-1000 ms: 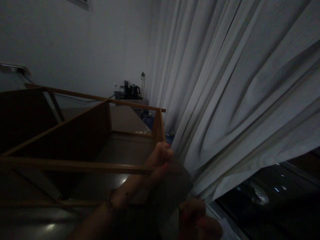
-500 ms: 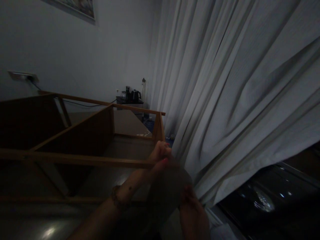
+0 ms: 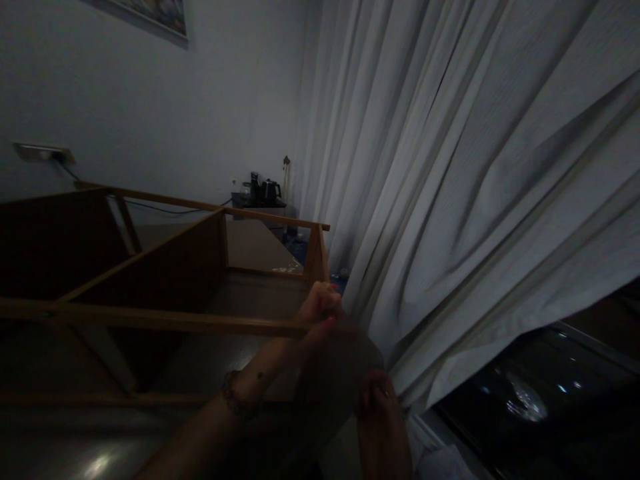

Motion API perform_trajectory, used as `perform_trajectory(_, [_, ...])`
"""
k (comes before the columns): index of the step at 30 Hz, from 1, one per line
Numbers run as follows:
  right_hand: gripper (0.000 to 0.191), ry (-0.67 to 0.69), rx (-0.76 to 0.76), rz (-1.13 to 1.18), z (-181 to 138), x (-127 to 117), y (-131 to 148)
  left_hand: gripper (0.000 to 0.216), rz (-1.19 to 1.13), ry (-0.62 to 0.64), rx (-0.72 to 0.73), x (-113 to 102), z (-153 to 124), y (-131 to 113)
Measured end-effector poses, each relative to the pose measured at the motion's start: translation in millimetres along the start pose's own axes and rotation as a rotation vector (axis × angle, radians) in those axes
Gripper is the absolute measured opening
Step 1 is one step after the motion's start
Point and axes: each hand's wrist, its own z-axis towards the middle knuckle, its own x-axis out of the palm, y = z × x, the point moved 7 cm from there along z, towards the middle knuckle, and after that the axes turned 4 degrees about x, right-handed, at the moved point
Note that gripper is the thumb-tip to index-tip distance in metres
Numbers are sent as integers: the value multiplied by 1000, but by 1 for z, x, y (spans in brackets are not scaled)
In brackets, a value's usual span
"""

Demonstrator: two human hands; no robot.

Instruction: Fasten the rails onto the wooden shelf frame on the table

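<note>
A wooden shelf frame (image 3: 200, 321) with dark panels and light rails extends from the left to the middle of the view. My left hand (image 3: 323, 307) is closed at its near right corner, with the thumb by the front rail and the fingers by the end piece. A beaded bracelet (image 3: 237, 395) circles that wrist. Lower and to the right, my right hand (image 3: 379, 400) is closed, its fingers curled beside the dim, blurred end of the frame. What it holds, if anything, is lost in the dark.
A white curtain (image 3: 425, 167) hangs along the right side, close to the frame's end. Behind stands a small cabinet (image 3: 257, 205) with a black kettle (image 3: 271, 191). A wall socket (image 3: 43, 154) with a plugged-in cord is at left. A dark glossy object (image 3: 540, 387) lies lower right.
My right hand has shifted slightly and turned a little at the frame's end. My left hand stays at the corner, and the frame has hardly moved.
</note>
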Motion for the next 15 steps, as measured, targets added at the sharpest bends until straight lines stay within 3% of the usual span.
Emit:
perform_trajectory(7, [37, -89, -103, -56, -6, -1, 13, 31, 14, 16, -26, 0, 1, -6])
perform_trajectory(12, [27, -214, -209, -343, -21, 18, 31, 40, 30, -4, -52, -2, -3, 2])
perform_trajectory(15, [32, -273, -289, -398, -22, 32, 48, 40, 34, -5, -66, -3, -4, 3])
